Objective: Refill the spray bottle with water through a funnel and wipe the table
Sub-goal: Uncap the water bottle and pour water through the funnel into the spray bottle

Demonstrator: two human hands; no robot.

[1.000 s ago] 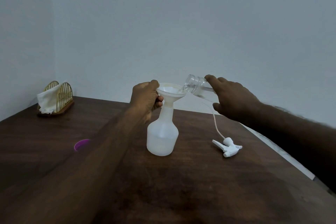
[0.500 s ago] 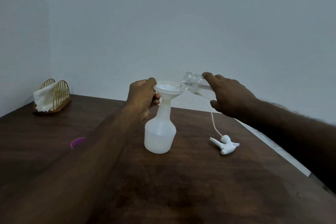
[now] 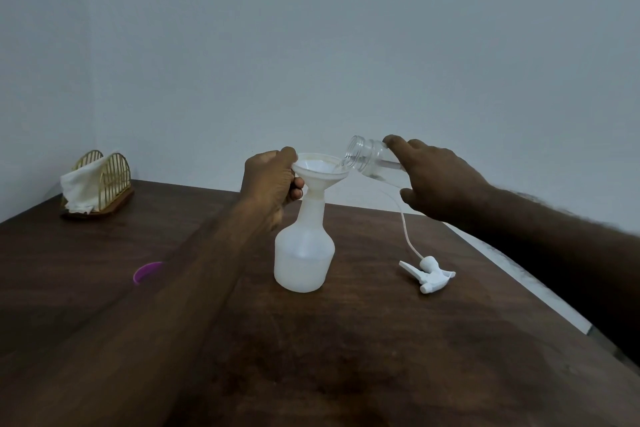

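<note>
Gripping the rim of the white plastic funnel (image 3: 320, 166), the person's left hand (image 3: 270, 182) steadies it in the neck of the translucent white plastic spray bottle (image 3: 304, 253), which stands upright in the middle of the dark wooden table (image 3: 346, 357). The right hand (image 3: 441, 180), apart from the left, is wrapped round a clear plastic water bottle (image 3: 365, 158) tipped nearly flat. Its open mouth is just over the funnel's right edge, and water runs into the cone.

That mouth sits at the very lip of the funnel, so I reckon a small drift to the right would send water down the outside and onto the wood. A steeper tilt could fill the cone faster than the narrow stem drains it, and it would brim over. The spray bottle seems only partly filled and so fairly light, and a sideways tug on the funnel might tip it.

Right of the bottle lies the white plastic trigger sprayer head (image 3: 429, 274), its thin tube arcing up towards the pouring hand, where a lowered wrist could snag it.

Further left, a purple round lid (image 3: 147, 272) shows partly from behind the forearm. In the far left corner a white cloth (image 3: 78, 191) hangs in a gold wire holder (image 3: 114, 177).

No brand, label or writing can be read on any of these.
</note>
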